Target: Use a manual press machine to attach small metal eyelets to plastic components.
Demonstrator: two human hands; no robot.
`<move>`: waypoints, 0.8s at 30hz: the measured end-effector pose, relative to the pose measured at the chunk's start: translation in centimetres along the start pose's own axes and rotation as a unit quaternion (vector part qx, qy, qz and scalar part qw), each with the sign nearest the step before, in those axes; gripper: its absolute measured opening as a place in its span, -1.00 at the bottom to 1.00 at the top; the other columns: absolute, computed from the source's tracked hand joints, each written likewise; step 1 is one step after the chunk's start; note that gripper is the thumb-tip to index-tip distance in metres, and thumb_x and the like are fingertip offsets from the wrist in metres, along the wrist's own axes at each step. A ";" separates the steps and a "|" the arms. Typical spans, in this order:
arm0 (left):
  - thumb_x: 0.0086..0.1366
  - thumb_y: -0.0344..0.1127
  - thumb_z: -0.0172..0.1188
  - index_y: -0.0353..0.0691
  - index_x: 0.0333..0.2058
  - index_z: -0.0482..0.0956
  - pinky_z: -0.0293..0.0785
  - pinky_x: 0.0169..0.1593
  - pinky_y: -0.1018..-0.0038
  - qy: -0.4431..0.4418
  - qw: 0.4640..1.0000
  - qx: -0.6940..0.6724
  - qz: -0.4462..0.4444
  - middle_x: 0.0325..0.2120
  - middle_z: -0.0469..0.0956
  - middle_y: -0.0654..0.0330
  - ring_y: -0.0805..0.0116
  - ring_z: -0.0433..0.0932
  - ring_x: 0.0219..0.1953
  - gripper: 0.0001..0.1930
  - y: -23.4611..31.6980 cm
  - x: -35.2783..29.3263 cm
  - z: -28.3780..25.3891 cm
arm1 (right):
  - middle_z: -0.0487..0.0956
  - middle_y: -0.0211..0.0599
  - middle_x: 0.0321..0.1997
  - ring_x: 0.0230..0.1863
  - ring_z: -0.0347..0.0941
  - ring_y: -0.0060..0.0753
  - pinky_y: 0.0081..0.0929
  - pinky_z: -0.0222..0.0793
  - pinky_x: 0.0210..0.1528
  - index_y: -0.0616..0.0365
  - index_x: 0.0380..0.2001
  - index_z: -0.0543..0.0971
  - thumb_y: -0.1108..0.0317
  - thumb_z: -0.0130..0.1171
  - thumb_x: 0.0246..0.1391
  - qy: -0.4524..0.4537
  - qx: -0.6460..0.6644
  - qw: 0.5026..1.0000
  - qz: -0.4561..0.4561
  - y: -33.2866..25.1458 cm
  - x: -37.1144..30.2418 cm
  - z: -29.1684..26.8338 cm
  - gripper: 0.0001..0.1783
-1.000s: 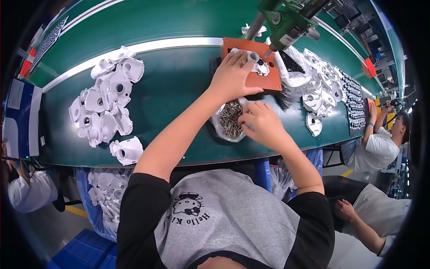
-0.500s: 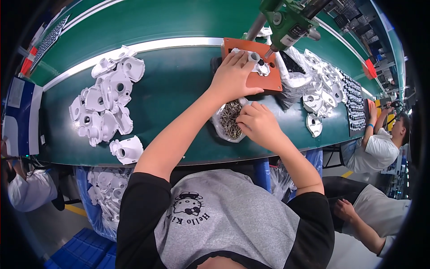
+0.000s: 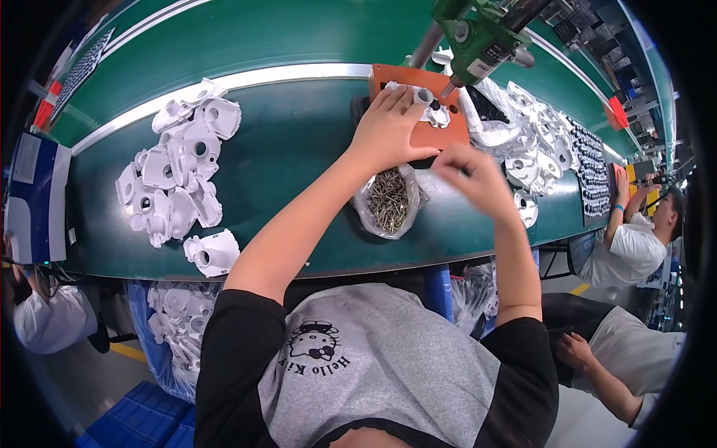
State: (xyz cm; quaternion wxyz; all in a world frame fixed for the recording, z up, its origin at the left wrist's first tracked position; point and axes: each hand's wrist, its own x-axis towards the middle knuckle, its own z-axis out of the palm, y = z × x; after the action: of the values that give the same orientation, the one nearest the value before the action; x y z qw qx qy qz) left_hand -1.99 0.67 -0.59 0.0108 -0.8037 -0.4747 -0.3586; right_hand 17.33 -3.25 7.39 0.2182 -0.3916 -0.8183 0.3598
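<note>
On the orange fixture [image 3: 429, 137] sits a white plastic part [image 3: 424, 95] with a round tube and a small black piece beside it. My left hand [image 3: 386, 127] lies over this part, fingers bent across it and thumb stretched out, holding it against the fixture. My right hand [image 3: 474, 175] is in the air just right of the fixture's near edge, fingers curled and smeared by motion; what they hold cannot be made out. A clear plastic bag [image 3: 364, 209] of metal screws [image 3: 390, 200] stands open below my left wrist. A green machine head [image 3: 482, 45] with a pointed tip hangs above the part.
White plastic parts are heaped at the left [image 3: 179, 160] and right [image 3: 538, 134] of the green table [image 3: 299, 172]. Black pieces [image 3: 590, 168] lie in rows farther right. A blue-lined bin [image 3: 175, 321] of white parts stands below the table edge. Co-workers [image 3: 635, 243] sit nearby.
My right hand has left the bag of screws and moved up and right, beside the fixture's near corner. My left hand has stayed on the white part.
</note>
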 end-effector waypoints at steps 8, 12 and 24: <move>-0.05 0.22 0.33 -0.25 0.04 0.44 0.07 0.33 0.17 -0.017 1.000 -0.011 -0.008 0.15 0.34 -0.07 0.05 0.24 0.25 -0.21 0.5 0.4 -0.4 | 0.57 -0.34 -0.42 -0.36 0.41 -0.62 -0.62 0.32 -0.24 0.42 -0.37 0.59 0.36 0.20 -0.02 0.115 0.069 0.979 0.150 4.5 6.8 -4.4 -0.74; -0.06 0.23 0.33 -0.25 0.01 0.46 0.07 0.33 0.17 -0.017 1.000 -0.005 -0.008 0.15 0.33 -0.08 0.05 0.24 0.25 -0.22 0.6 0.3 -0.4 | 0.54 -0.31 -0.42 -0.35 0.41 -0.58 -0.59 0.33 -0.20 0.42 -0.36 0.57 0.36 0.20 -0.03 0.088 0.093 0.985 0.115 6.1 8.2 -3.8 -0.74; -0.08 0.22 0.33 -0.34 -0.05 0.45 0.07 0.32 0.16 0.000 1.000 -0.004 0.008 0.08 0.39 -0.16 -0.01 0.28 0.22 -0.22 0.4 0.3 -0.3 | 0.51 -0.47 -0.46 -0.44 0.37 -0.66 -0.68 0.21 -0.43 0.19 -0.39 0.57 0.28 0.21 -0.03 0.036 0.085 0.981 0.169 5.4 8.7 -4.9 -0.80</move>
State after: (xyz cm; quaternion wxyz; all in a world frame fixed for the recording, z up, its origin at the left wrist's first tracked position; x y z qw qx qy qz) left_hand -1.73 0.61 -0.07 0.0107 -0.8072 -0.4672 -0.3606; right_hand 17.85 8.05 7.09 0.2159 -0.5174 -0.6983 0.4451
